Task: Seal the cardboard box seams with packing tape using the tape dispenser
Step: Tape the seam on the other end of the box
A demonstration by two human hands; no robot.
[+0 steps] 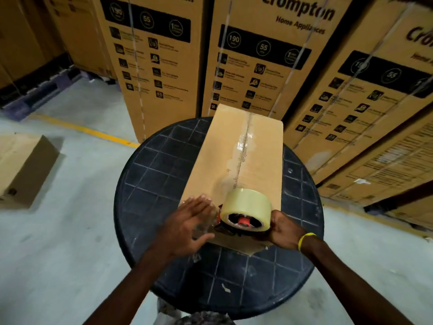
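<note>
A long cardboard box (210, 158) lies on a round dark table (150, 184), its middle seam running away from me under shiny clear tape. The tape dispenser (244, 213), red-framed with a fat roll of pale clear tape, rests at the box's near end. My right hand (284, 228) grips the dispenser's handle from the right; a yellow band circles that wrist. My left hand (187, 225) lies flat with fingers spread on the near left corner of the box, pressing a loose piece of clear tape there.
Tall printed appliance cartons (264, 55) stand in a row just behind the table. A smaller brown box (25, 165) sits on the concrete floor at left, near a yellow floor line (89, 131). Dark pallets (39, 90) lie far left.
</note>
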